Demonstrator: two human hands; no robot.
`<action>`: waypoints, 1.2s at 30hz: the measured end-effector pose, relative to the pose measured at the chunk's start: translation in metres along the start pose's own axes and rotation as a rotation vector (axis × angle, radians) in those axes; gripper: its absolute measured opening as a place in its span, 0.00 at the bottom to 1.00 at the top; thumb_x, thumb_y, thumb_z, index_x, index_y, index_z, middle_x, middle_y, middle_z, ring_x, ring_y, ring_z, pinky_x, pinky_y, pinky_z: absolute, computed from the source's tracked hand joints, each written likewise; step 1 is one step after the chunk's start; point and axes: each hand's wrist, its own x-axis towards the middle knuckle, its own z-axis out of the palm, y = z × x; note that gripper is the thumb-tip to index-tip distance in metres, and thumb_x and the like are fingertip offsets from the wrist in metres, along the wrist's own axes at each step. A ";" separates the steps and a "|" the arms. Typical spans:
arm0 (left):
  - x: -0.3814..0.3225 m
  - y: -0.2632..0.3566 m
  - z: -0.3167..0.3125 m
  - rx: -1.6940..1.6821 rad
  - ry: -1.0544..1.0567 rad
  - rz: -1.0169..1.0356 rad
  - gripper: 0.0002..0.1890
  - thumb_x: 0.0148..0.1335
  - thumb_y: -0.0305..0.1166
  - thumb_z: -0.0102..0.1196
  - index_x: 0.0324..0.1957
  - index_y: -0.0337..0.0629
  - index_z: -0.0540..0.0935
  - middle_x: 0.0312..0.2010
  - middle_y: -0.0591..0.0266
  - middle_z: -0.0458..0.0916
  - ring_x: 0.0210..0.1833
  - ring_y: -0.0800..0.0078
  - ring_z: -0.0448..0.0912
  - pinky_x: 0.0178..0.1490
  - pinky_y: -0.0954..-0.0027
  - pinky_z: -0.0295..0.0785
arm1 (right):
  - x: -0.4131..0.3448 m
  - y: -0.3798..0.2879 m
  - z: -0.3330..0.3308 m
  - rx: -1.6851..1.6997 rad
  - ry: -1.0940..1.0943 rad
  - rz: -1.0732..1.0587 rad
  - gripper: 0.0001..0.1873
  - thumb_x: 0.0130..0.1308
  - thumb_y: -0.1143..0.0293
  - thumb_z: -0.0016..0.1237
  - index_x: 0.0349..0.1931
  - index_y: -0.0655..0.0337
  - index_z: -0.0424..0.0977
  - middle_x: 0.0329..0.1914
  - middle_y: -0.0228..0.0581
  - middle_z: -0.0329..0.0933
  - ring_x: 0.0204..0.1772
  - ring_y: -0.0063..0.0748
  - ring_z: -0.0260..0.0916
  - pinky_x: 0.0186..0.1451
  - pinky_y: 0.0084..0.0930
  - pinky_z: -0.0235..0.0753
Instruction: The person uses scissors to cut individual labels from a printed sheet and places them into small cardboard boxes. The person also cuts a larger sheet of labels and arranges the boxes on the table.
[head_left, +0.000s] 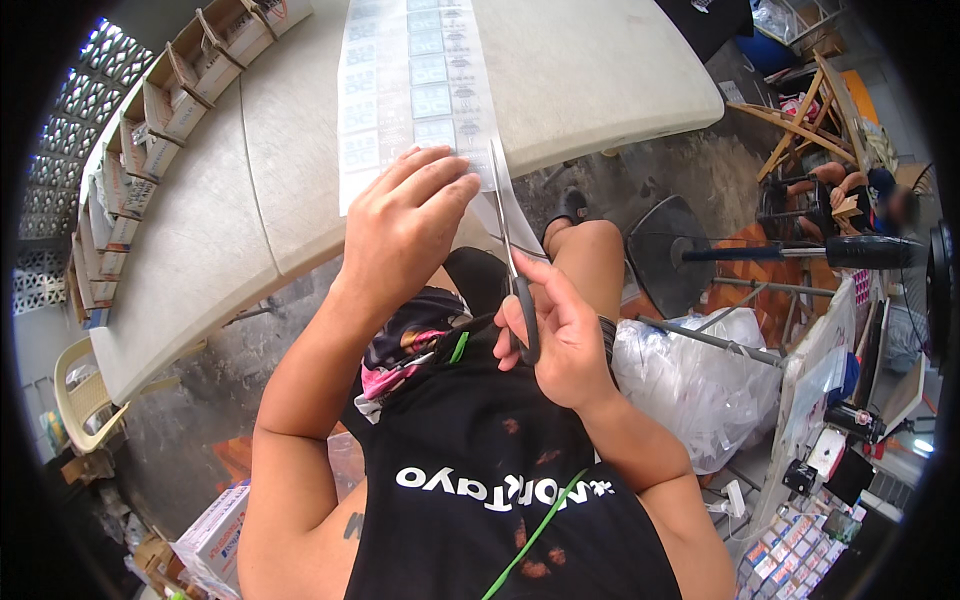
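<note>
A long translucent film sheet (360, 97) printed with rows of small designs lies on the white table (300, 142) and reaches over its near edge. My left hand (409, 214) rests flat on the sheet's near end, fingers extended and holding nothing. My right hand (566, 330) grips dark-handled scissors (502, 206), with the blades pointing away from me along the sheet's right side. A narrow strip of film (519, 217) hangs to the right of the blades, beyond the table edge. Whether the blades are fully closed is hard to tell.
Several open cardboard bins (176, 105) line the table's far left. At right are a large clear plastic bag of scraps (690, 382) and a floor stand's dark base (667, 255). Farther right sits a person (832, 191). A beige plastic chair (71, 394) stands at left.
</note>
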 end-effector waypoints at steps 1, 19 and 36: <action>0.000 0.000 0.000 -0.007 0.004 0.002 0.09 0.49 0.21 0.65 0.35 0.40 0.87 0.39 0.58 0.87 0.49 0.58 0.85 0.54 0.59 0.80 | 0.001 -0.001 0.001 -0.016 0.002 -0.001 0.28 0.74 0.67 0.50 0.70 0.64 0.61 0.35 0.38 0.75 0.30 0.24 0.76 0.29 0.21 0.79; 0.001 -0.003 0.002 -0.012 0.050 0.083 0.12 0.47 0.23 0.61 0.37 0.39 0.85 0.39 0.60 0.86 0.48 0.60 0.84 0.54 0.59 0.79 | 0.006 -0.016 0.009 -0.102 0.060 0.080 0.27 0.74 0.70 0.49 0.70 0.63 0.62 0.32 0.36 0.73 0.25 0.22 0.73 0.22 0.17 0.72; -0.006 0.018 -0.022 -0.081 0.091 0.099 0.14 0.45 0.25 0.62 0.38 0.40 0.85 0.39 0.61 0.86 0.46 0.60 0.85 0.52 0.57 0.81 | 0.050 -0.020 0.010 -0.066 0.108 0.011 0.22 0.76 0.75 0.42 0.69 0.64 0.64 0.31 0.34 0.77 0.23 0.17 0.72 0.20 0.16 0.68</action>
